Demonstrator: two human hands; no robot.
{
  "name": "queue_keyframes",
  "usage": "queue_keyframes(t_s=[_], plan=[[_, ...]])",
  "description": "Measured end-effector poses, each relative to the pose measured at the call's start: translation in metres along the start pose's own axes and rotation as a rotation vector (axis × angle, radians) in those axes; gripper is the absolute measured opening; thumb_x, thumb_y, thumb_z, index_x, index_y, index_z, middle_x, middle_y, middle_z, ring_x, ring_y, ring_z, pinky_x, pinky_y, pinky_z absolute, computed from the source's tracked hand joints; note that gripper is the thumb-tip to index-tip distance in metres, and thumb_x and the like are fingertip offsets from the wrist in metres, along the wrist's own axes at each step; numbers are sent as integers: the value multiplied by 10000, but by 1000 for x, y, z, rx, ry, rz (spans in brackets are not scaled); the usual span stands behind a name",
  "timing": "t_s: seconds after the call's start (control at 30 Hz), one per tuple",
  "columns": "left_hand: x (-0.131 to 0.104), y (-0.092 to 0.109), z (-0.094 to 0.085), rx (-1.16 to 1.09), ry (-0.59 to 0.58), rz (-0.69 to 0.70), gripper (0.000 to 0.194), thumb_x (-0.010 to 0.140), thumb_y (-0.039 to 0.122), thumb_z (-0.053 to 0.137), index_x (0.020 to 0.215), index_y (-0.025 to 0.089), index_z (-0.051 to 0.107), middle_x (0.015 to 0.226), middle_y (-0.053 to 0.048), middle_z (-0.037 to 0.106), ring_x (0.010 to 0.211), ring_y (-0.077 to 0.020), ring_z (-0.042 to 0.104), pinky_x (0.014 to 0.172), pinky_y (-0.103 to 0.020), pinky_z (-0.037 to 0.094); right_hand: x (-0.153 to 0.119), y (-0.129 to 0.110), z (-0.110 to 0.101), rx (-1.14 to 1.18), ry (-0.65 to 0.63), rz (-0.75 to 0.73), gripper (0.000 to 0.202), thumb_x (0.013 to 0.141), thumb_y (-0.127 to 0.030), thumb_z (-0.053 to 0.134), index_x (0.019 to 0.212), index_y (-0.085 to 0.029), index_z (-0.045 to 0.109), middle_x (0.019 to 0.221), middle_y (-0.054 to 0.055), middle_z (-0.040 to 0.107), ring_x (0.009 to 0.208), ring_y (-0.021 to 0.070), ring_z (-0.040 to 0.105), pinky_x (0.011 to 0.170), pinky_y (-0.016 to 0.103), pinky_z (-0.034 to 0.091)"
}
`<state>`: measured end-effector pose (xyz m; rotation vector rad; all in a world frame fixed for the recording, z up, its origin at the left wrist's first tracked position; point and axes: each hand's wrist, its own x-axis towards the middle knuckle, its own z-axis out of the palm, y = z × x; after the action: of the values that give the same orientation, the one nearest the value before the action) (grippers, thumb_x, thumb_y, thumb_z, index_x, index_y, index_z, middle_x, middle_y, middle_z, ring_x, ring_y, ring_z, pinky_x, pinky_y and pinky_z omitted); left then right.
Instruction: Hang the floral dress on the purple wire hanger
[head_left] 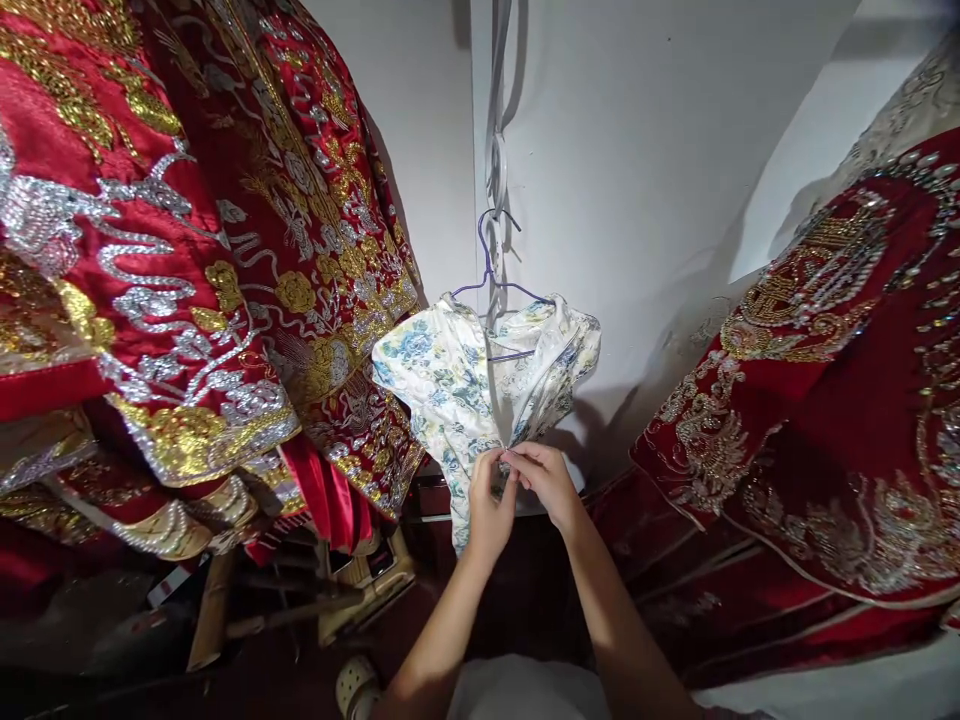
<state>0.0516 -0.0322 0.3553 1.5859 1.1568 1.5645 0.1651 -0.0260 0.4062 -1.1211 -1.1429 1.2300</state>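
A white short-sleeved shirt (442, 370) with a blue and green floral print hangs on a thin purple hanger (487, 285). Its collar lies open in a V, and the two front edges come together at my fingers. My left hand (491, 495) pinches the front edge at the bottom of that V. Right beside it, fingertips almost touching, my right hand (544, 480) is closed on the other edge. Whatever small fastening may lie between the fingertips is hidden.
Red garments (300, 230) with gold and silver embroidery hang close on the left. Another beaded red garment (810, 400) hangs at the right. The hanger hooks onto a white strap (497, 160) against a pale wall (630, 130). Wooden legs (214, 610) stand low on the left, near a pale clog (356, 685).
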Motion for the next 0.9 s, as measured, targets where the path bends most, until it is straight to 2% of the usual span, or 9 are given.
queue_keyframes(t_s=[0.17,0.27,0.4,0.53,0.63,0.7,0.77,0.83,0.9], plan=[[11,-12,0,130,-89,75,140,956,250,478,900,212,601,861,-67,626,843,-220,598,778,-322,441,15,-23,4,6,-12,-34,293,767,-357,685,541,-187,607,495,-15,534,445,98,385,459,265,279],[18,-22,-6,182,-134,106,123,927,220,508,856,215,607,837,-66,624,831,-228,589,777,-331,419,46,-69,2,104,95,-96,273,728,-303,703,515,-181,583,467,-36,471,409,71,309,414,257,193],[15,-27,1,202,-170,118,141,926,199,481,856,215,603,825,-65,627,802,-223,582,749,-331,418,92,-136,3,238,79,-198,117,730,-227,703,653,-150,659,531,-42,482,425,52,312,391,229,170],[18,-21,16,175,-200,155,157,929,209,490,826,206,608,767,-49,618,742,-200,580,716,-315,437,105,-158,10,267,57,-297,137,782,-222,682,682,-139,638,518,-49,475,401,37,328,374,205,171],[46,3,20,136,-131,191,110,918,214,532,946,199,637,892,-70,648,849,-204,602,794,-326,462,96,-146,11,180,61,-323,159,799,-267,692,709,-150,632,500,-47,499,396,46,367,379,196,213],[78,33,17,104,-37,239,268,926,228,546,1189,206,597,1022,-87,644,919,-199,600,866,-340,463,89,-138,9,141,66,-334,178,806,-292,689,707,-160,621,492,-49,502,398,51,378,387,196,235],[117,68,10,64,14,378,380,958,239,516,1337,212,530,969,-70,658,841,-184,605,837,-342,478,84,-136,6,121,62,-348,189,821,-295,675,697,-172,601,487,-53,493,401,56,381,397,198,249],[153,99,-1,162,-55,527,329,966,247,523,1287,212,584,970,-66,679,833,-181,609,809,-334,478,82,-139,2,112,75,-379,195,840,-276,658,689,-189,568,485,-62,476,408,62,383,412,201,260],[181,121,-12,307,-182,643,193,951,252,558,1092,187,672,915,-60,693,808,-184,613,765,-320,467,83,-142,-2,101,106,-414,203,850,-247,644,681,-199,544,480,-66,464,417,66,380,428,205,262]])
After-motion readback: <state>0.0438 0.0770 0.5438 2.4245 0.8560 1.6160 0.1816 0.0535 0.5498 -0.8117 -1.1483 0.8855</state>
